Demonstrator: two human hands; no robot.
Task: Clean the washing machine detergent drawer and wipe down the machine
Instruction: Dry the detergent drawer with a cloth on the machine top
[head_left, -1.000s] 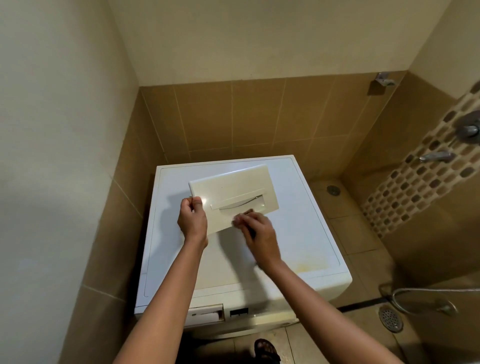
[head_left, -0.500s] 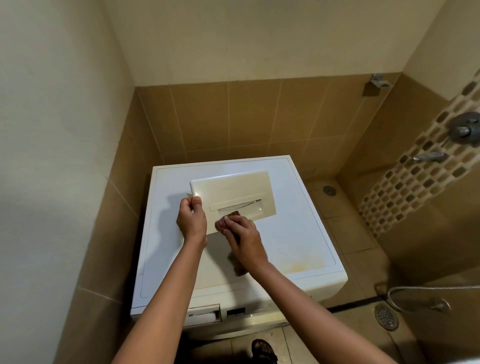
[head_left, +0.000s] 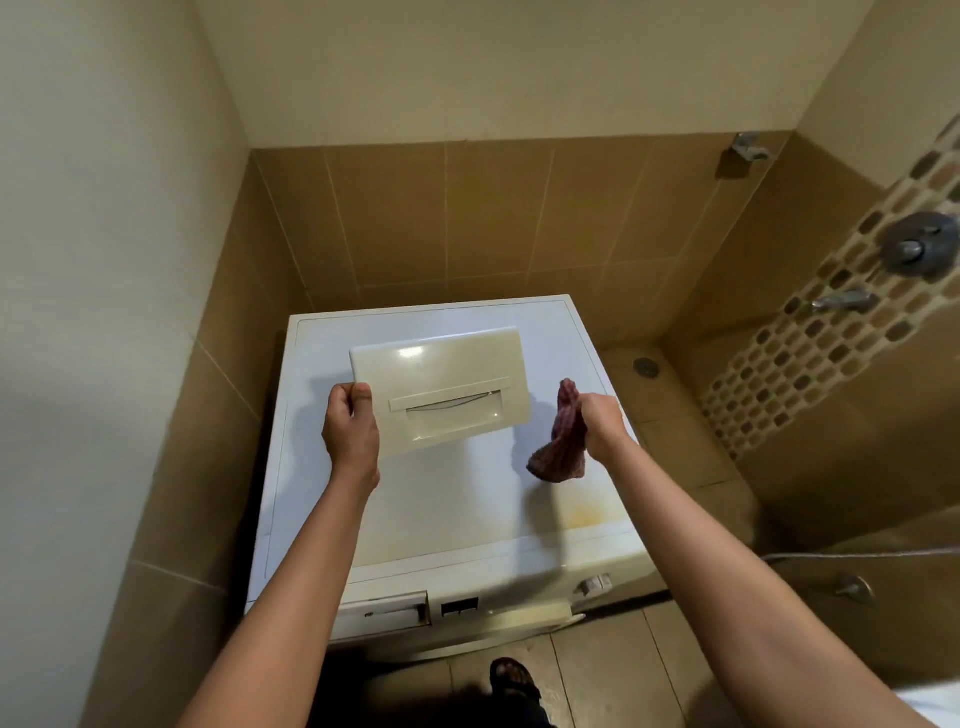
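Note:
A cream detergent drawer (head_left: 441, 384), its front panel with a recessed handle facing me, is held above the white washing machine (head_left: 467, 499). My left hand (head_left: 352, 426) grips the drawer's lower left corner. My right hand (head_left: 600, 423) is off to the drawer's right, apart from it, and grips a reddish-brown cloth (head_left: 561, 441) that hangs down over the machine's top. On the machine's front at the lower left is the drawer slot (head_left: 387, 613).
The machine stands in a corner of brown tiled walls (head_left: 467, 223). A yellowish stain (head_left: 587, 514) marks the lid at the front right. Shower taps (head_left: 914, 249) and a hose (head_left: 852, 558) are at the right. A floor drain (head_left: 645, 367) lies behind the machine. My sandalled foot (head_left: 511, 678) is below.
My right hand with the cloth has left the drawer's front and swung out to the right. The left hand still holds the drawer, now tilted more level.

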